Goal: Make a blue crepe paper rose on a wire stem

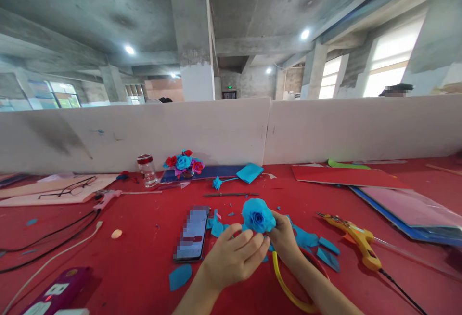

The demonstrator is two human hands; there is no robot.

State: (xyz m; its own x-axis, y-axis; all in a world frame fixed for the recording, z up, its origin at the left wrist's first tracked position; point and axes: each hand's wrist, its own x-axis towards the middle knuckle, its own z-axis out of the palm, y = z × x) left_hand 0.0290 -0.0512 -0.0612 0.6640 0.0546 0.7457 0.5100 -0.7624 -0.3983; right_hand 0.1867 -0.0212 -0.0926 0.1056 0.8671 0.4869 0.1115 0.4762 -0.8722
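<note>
A blue paper rose is held up over the red table. My right hand is closed around the rose's base from the right. My left hand is curled just below and left of the flower, fingertips pinched near its underside; what they pinch is hidden. Blue paper petal scraps lie under and around both hands. A yellow hoop lies beneath my right forearm.
A phone lies left of my hands. A yellow glue gun with its cord rests at right. Coloured sheets, a paper bouquet, a small jar, glasses, cables and a power strip surround them. White partition behind.
</note>
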